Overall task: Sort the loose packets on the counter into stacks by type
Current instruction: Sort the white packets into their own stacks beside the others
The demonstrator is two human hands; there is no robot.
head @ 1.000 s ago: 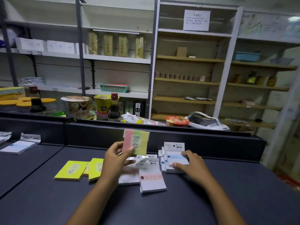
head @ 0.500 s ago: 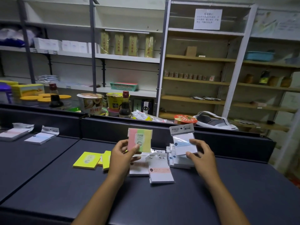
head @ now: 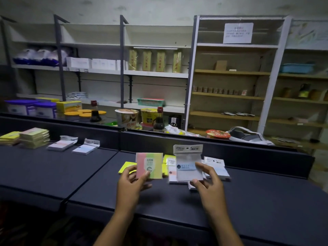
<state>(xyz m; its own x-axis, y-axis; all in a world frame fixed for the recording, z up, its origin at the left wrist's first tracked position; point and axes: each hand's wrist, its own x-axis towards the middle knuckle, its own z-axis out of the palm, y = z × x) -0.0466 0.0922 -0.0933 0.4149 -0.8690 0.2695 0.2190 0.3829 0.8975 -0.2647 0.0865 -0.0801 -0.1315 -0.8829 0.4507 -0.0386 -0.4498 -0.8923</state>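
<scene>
Dim stockroom, dark counter before shelves. Pink-and-green striped packet pinched upright by left hand, thumb on its face. Clear blue-labelled hanging packet gripped by right hand, now raised higher off the white packet pile near the rear edge. Label print unreadable. Sorted yellow stacks newly visible, far left edge.

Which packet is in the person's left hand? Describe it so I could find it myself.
Find the dark counter in front of the shelves, then the two hands above it. The left hand pinches a square pad. Unlike the plain yellow pads behind it, it has pink, green and yellow stripes and reads 2209.
</scene>
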